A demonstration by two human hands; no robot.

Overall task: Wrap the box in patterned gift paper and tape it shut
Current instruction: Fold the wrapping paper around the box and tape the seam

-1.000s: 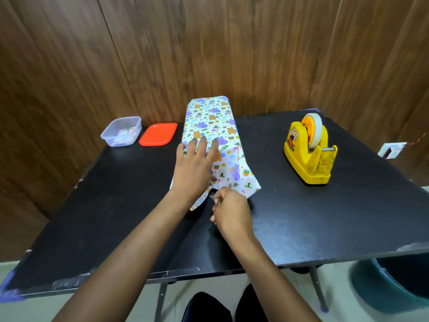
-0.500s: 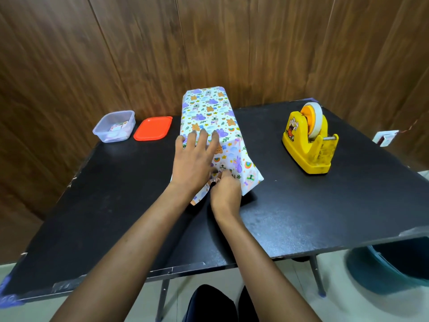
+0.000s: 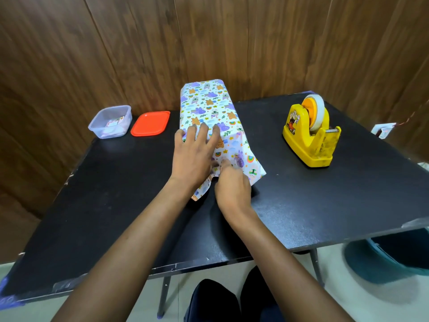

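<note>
Brown wood-grain panelling point(image 3: 139, 43) backs a matte black surface point(image 3: 116, 194) with scuffed, chipped edges.

Near its middle, the left grip point(image 3: 195, 154), a bare hand, lies flat with straight, spread fingers on the top face of the box point(image 3: 209, 108), close to that box's near end. The right grip point(image 3: 232, 184) sits just beside it. Its fingers are bent and their tips are on the gift paper point(image 3: 232, 140) at the near end face. Whether they pinch the fold or only press on it cannot be told.

The box is long and rectangular, lying lengthwise away from the person, with its far end against the panelling. The paper is smooth, white and slightly glossy, printed with small purple, orange and green cartoon figures. It is drawn tight along the top and sides. At the near end it is loose: a broad flap point(image 3: 253, 168) flares out to the right and a smaller creased corner point(image 3: 199, 194) pokes out below the left wrist.

To the right, well apart, stands a chunky yellow plastic tape dispenser point(image 3: 311, 140) carrying a roll of tape point(image 3: 316, 112) on an orange hub. To the left, at the back edge, a clear rounded plastic tub point(image 3: 109, 122) sits just beside its flat orange-red lid point(image 3: 150, 123).

A teal bin point(image 3: 394, 256) stands on the floor at the lower right.
</note>
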